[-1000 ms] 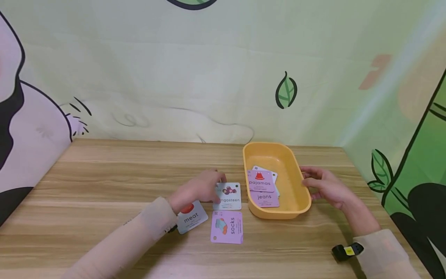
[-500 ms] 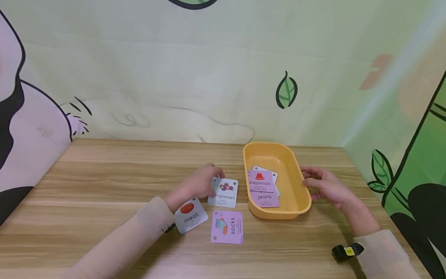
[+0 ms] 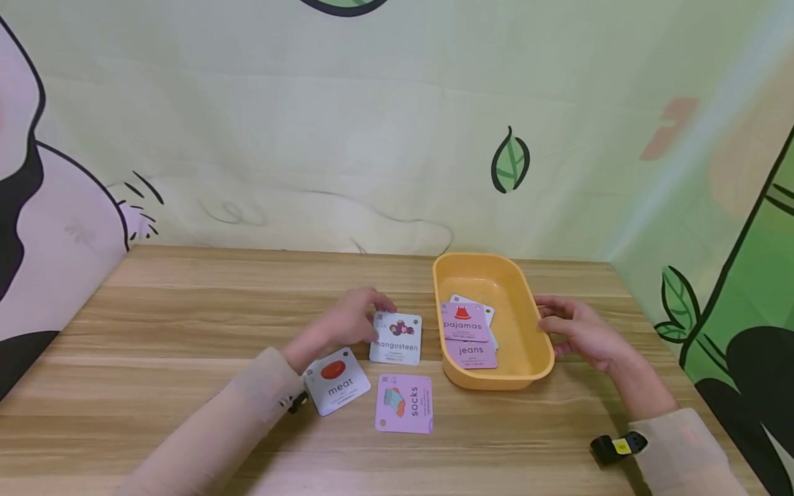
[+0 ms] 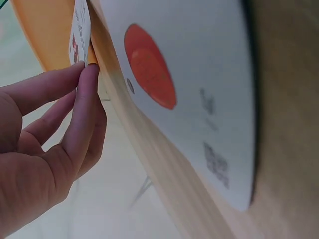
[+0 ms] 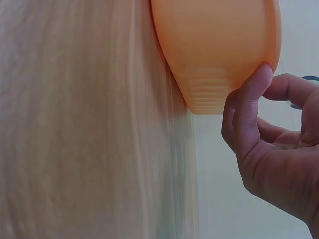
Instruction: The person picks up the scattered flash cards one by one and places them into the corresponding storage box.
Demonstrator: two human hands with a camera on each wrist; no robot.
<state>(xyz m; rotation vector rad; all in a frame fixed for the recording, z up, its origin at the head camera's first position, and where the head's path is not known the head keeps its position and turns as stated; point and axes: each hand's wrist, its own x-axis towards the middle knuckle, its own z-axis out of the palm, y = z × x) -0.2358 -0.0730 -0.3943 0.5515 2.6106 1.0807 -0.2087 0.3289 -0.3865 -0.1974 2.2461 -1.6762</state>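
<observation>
My left hand [image 3: 347,317] pinches the left edge of a white mangosteen card [image 3: 397,348] between thumb and fingers. In the left wrist view, this card [image 4: 81,30] stands nearly edge-on at the fingertips. A white meat card [image 3: 338,389] lies beside the left wrist, its red picture close to the left wrist camera. Nearer me is a purple socks card [image 3: 404,413] on the table. My right hand [image 3: 579,331] holds the right rim of a yellow plastic bin [image 3: 496,379], thumb at the rim. Inside lie a pajamas card [image 3: 465,325], a jeans card [image 3: 471,358] and white card edges.
The wooden table [image 3: 217,296] ends at a wall covering [image 3: 279,138] printed with cartoon leaves and animals. A black camera with a yellow label [image 3: 617,446] is strapped at the right wrist.
My left hand has drawn the mangosteen card a little left and away from me, showing more of the meat card. The right hand and the bin have stayed still.
</observation>
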